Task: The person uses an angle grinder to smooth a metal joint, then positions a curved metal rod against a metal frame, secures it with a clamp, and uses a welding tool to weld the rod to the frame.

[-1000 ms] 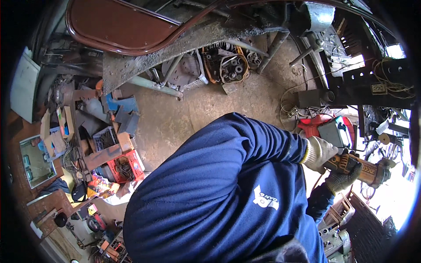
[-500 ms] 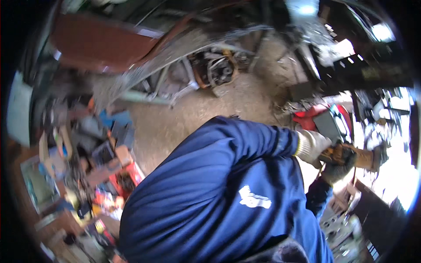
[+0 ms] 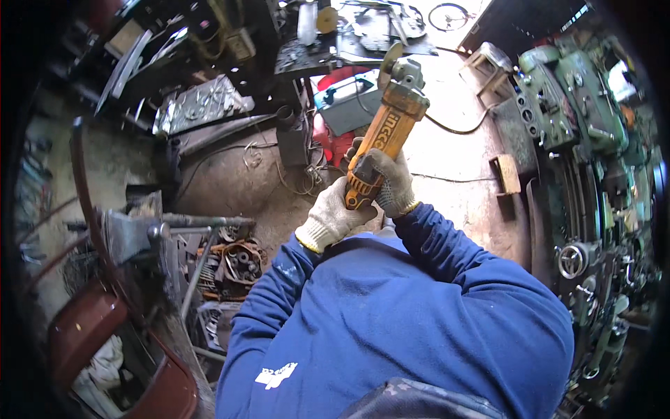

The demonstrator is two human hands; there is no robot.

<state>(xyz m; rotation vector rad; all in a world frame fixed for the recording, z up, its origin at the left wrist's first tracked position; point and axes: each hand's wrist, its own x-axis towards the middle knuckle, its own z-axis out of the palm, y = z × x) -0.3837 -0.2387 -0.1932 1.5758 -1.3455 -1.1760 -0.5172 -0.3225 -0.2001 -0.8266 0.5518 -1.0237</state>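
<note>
Both my hands wear pale knitted work gloves and hold a yellow angle grinder [image 3: 391,129] in front of my chest. Its metal gear head and a thin disc [image 3: 390,64] point up and away from me. Around the rear end of the grinder's body is my left hand [image 3: 333,215], closed. My right hand [image 3: 392,183] wraps the body a little farther forward, fingers curled over it. The disc touches nothing that I can see.
A grey-blue box [image 3: 349,105] stands beyond the grinder, by red cloth. A workbench [image 3: 300,59] with metal parts is at the far side. Green machinery [image 3: 586,105] lines the right. Brown chairs [image 3: 91,328] stand at left, near a crate of metal parts [image 3: 241,262]. A dark cable [image 3: 457,131] crosses the floor.
My view and body have turned to the right, bringing the grinder from the right side to the upper middle. Both hands still hold it.
</note>
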